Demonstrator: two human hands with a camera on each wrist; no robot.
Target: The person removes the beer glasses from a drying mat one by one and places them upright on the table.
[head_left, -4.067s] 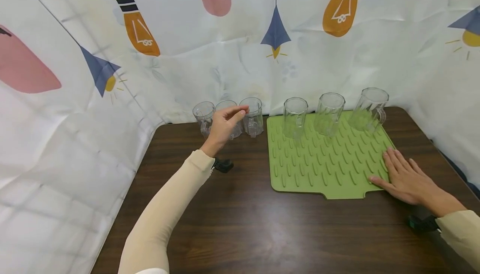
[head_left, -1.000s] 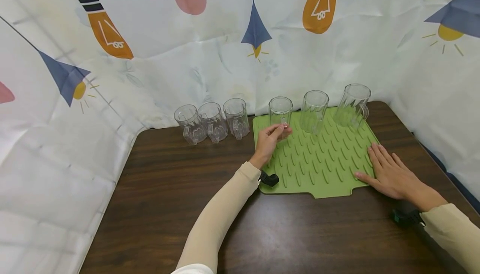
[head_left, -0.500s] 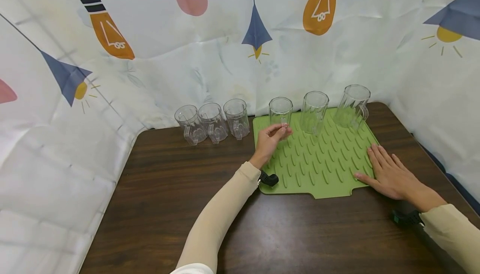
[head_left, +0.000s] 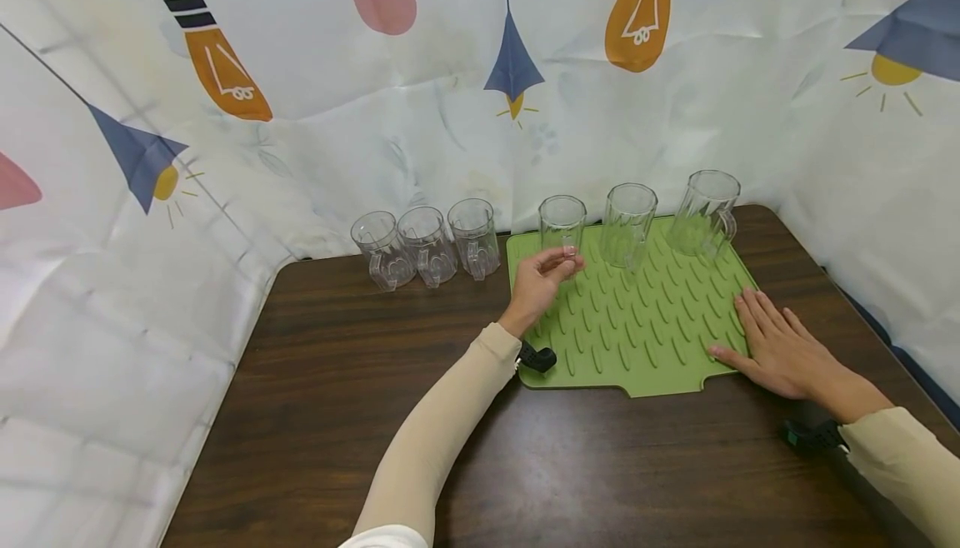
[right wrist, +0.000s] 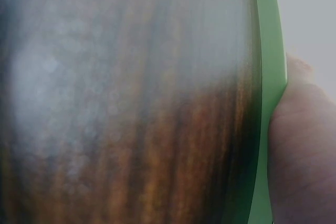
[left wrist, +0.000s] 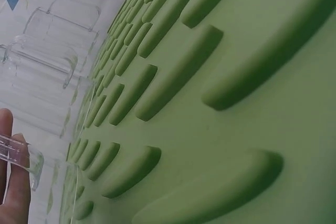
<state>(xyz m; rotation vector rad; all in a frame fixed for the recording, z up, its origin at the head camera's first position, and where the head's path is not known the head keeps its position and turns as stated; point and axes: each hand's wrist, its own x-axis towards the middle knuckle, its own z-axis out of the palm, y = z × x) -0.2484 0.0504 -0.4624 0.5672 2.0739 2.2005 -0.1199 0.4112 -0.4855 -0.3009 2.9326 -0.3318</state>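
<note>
Glass mug [head_left: 559,225], at ten o'clock on the green mat [head_left: 637,340] — we see the left hand [head_left: 536,283] pinching its handle [left wrist: 37,168]; the right hand [head_left: 783,356] lies flat at four; two mugs [head_left: 628,223] stand at the first's three o'clock, three others [head_left: 426,240] at nine.

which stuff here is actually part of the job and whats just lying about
Part of the job, seemingly:
glass mug held in the left grip
green mat
two other mugs on the mat
three mugs on the table, probably

Just about:
printed curtain behind
black wrist devices
</note>
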